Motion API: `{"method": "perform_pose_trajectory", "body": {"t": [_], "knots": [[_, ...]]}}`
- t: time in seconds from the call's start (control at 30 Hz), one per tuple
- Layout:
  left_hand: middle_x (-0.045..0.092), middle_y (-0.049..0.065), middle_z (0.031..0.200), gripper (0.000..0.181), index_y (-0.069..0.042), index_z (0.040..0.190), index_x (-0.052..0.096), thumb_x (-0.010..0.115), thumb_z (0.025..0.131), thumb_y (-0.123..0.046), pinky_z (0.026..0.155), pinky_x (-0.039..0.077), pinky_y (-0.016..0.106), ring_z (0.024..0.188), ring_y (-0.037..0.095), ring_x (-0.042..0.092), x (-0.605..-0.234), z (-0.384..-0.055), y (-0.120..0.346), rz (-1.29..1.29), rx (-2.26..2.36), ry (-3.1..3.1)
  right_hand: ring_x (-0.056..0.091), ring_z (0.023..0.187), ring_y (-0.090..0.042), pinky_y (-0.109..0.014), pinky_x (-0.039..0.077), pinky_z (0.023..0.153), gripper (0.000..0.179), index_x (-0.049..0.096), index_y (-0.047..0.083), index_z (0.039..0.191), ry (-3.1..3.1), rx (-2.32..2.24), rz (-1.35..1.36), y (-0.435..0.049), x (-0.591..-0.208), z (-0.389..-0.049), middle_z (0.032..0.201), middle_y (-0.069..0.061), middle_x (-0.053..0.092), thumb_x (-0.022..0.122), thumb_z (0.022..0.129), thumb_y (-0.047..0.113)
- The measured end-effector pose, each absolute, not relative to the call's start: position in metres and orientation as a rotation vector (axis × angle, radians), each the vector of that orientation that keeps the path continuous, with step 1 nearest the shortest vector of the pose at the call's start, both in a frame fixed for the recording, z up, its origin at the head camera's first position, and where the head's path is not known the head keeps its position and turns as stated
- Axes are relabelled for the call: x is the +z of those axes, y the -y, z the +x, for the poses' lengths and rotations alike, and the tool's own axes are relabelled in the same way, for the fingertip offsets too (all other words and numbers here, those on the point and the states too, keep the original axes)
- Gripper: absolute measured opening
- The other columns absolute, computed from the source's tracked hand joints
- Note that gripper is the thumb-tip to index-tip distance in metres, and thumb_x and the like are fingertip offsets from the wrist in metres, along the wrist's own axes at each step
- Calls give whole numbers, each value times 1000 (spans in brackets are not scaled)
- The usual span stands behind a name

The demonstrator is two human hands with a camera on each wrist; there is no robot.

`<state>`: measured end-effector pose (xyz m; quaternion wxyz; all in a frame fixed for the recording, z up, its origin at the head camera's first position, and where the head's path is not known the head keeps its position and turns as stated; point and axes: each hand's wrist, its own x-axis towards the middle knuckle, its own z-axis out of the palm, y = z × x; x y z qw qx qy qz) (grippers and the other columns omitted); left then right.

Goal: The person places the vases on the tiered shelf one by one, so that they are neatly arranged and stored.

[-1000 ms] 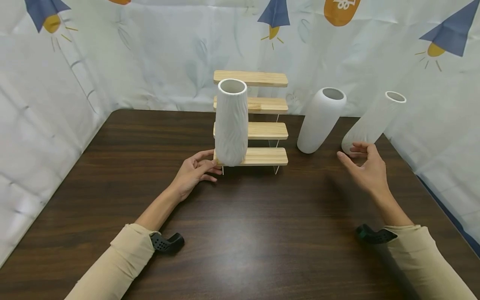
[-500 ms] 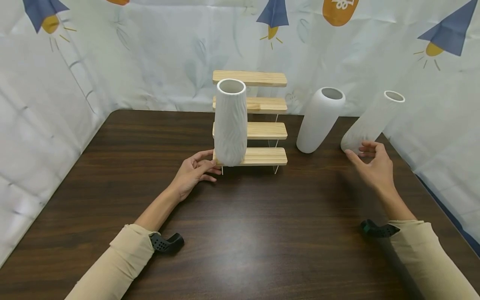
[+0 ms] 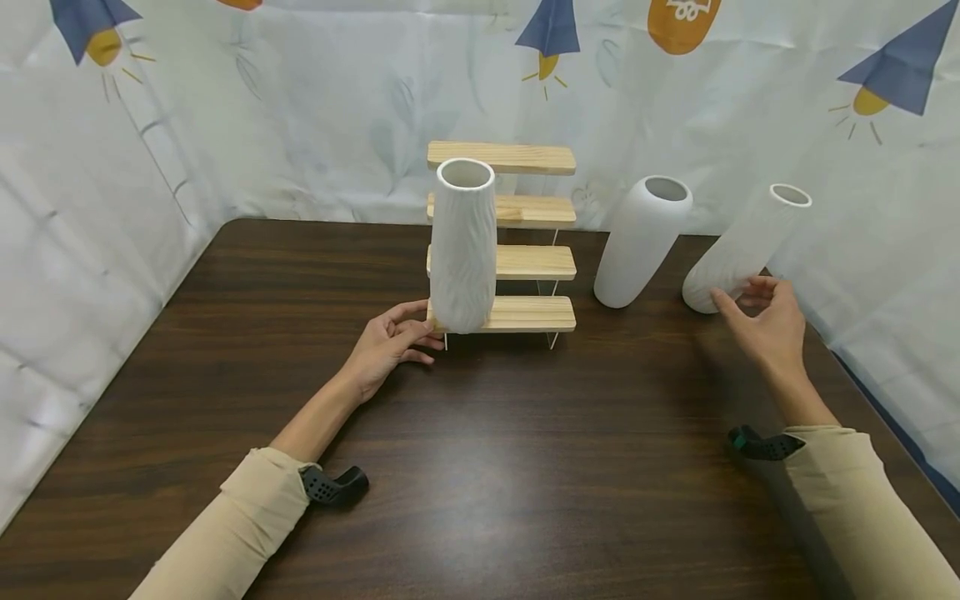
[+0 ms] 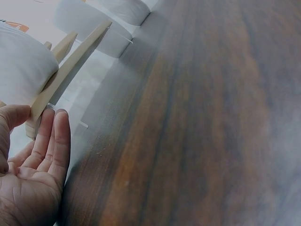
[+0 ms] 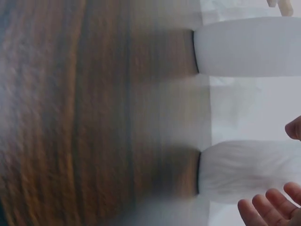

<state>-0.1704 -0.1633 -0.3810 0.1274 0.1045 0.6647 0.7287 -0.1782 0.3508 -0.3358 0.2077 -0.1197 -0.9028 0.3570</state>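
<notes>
At its lowest step, a wooden tiered display stand (image 3: 534, 313) is pinched at the left end by my left hand (image 3: 385, 346); in the left wrist view the thumb (image 4: 15, 114) presses the edge and the fingers reach underneath. A white textured vase (image 3: 463, 250) stands upright on that step. My right hand (image 3: 772, 329) is at the lower part of another white textured vase (image 3: 738, 254) at the right. Its thumb and fingers are spread to either side of that vase in the right wrist view, where the vase (image 5: 249, 169) shows past the fingertips.
A smooth white vase (image 3: 641, 246) stands between the stand and the right vase. Everything rests on a dark wood table (image 3: 480, 467). A white patterned curtain (image 3: 322, 108) hangs behind and along the sides.
My right hand has moved rightward and slightly farther out, bringing its thumb in front of the right vase's base. The left hand, stand and vases have stayed put.
</notes>
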Motion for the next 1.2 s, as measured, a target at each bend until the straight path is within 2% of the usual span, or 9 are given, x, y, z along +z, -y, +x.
{"method": "perform_pose_trajectory", "body": {"t": [0.23, 0.47, 0.7, 0.83, 1.0, 1.1, 1.2], "knots": [[75, 5, 103, 53, -4, 152, 42, 62, 105, -18, 77, 63, 33, 95, 18, 72, -381, -171, 163, 309, 2120, -1938, 44, 87, 10, -15, 37, 77, 69, 44, 3, 139, 2509, 985, -399, -359, -324, -183, 118, 5, 51, 70, 92, 47], [74, 5, 104, 53, -4, 153, 41, 61, 105, -19, 77, 63, 33, 94, 17, 73, -383, -170, 165, 304, 2093, -1962, 37, 86, 8, -21, 36, 76, 81, 39, 1, 147, 2505, 853, -378, -357, -313, -194, 134, -14, 49, 73, 89, 47], [74, 6, 104, 53, -5, 153, 42, 61, 105, -20, 77, 63, 34, 94, 17, 72, -384, -168, 165, 300, 2097, -1967, 38, 86, 3, -21, 35, 78, 84, 40, 1, 144, 2507, 808, -389, -357, -301, -202, 116, 4, 43, 74, 86, 52], [74, 7, 106, 54, -5, 153, 42, 61, 105, -21, 77, 63, 34, 95, 17, 72, -385, -167, 165, 293, 2089, -1965, 43, 93, -11, -27, 35, 79, 85, 42, -3, 140, 2527, 765, -392, -359, -298, -207, 118, -6, 45, 73, 86, 55], [74, 6, 105, 53, -5, 152, 42, 61, 105, -20, 77, 63, 33, 95, 17, 73, -385, -167, 164, 296, 2094, -1959, 47, 105, -33, -34, 36, 78, 90, 40, -8, 138, 2590, 740, -382, -363, -294, -211, 132, -25, 44, 69, 88, 61], [74, 5, 103, 52, -5, 152, 43, 61, 105, -19, 76, 63, 33, 94, 17, 73, -383, -168, 163, 301, 2107, -1957, 46, 103, -34, -36, 36, 76, 90, 38, -9, 137, 2617, 754, -365, -363, -292, -215, 132, -28, 43, 67, 89, 61], [74, 4, 103, 52, -4, 152, 42, 60, 105, -18, 76, 63, 33, 94, 17, 72, -381, -169, 163, 313, 2109, -1959, 44, 96, -29, -35, 35, 74, 87, 37, -9, 134, 2608, 771, -371, -363, -290, -219, 121, -23, 45, 67, 89, 59]]}}
